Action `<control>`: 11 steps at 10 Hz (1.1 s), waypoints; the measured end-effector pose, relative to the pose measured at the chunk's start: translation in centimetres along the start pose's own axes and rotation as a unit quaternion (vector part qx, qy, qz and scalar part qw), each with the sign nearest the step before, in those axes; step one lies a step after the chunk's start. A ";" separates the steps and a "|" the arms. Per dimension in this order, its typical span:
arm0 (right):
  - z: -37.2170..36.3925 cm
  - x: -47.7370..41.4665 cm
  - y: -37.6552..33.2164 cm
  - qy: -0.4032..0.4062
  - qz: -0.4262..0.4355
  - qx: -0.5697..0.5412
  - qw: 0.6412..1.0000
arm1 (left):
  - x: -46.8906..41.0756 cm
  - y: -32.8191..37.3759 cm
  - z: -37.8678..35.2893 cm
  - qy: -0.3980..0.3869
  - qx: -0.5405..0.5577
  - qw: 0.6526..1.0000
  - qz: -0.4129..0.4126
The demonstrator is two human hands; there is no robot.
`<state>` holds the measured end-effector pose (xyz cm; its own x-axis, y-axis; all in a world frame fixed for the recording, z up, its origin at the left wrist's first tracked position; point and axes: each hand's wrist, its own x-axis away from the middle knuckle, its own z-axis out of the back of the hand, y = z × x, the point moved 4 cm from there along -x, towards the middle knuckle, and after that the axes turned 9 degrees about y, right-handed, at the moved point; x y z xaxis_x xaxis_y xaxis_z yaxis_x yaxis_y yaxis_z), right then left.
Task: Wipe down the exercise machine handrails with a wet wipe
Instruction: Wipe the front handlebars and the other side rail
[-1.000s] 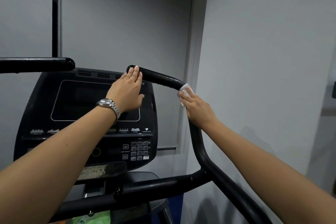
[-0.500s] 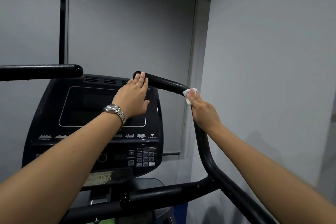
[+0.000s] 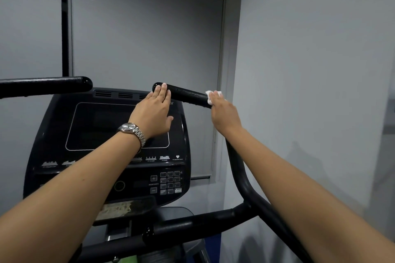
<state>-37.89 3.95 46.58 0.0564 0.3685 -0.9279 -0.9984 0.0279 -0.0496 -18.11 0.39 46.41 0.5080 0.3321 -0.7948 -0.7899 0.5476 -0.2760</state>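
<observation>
Head view: wipe (image 3: pixel 211 96) half under right hand (image 3: pixel 224 113)

- Both forearms are bare, with no sleeves in sight.
- The left hand (image 3: pixel 152 111) has short, plain nails and no rings.
- A silver metal wristwatch (image 3: pixel 132 131) with a round pale dial and a link bracelet sits on the left wrist.
- The right hand (image 3: pixel 224 113) wears nothing.

grey roller blind (image 3: pixel 147 34), dark console screen (image 3: pixel 102 126), keypad (image 3: pixel 170 182), silver wristwatch (image 3: pixel 131 129)
</observation>
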 end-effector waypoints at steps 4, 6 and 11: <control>0.2 -0.8 1.1 -0.017 -0.054 0.025 0.998 | -0.1 -0.2 -0.1 0.007 0.003 1.000 -0.004; 1.1 1.8 0.0 0.047 0.012 -0.046 0.998 | 0.0 -0.6 0.0 0.014 0.012 1.000 -0.013; 0.3 -1.7 -1.7 -0.007 -0.056 -0.010 0.998 | 0.2 -2.1 0.0 0.001 -0.024 0.997 -0.075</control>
<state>-36.26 3.50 48.37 0.1684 0.3764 -0.9110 -0.9856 0.0511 -0.1611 -16.29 -0.67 46.81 0.6209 0.2475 -0.7438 -0.7205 0.5541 -0.4170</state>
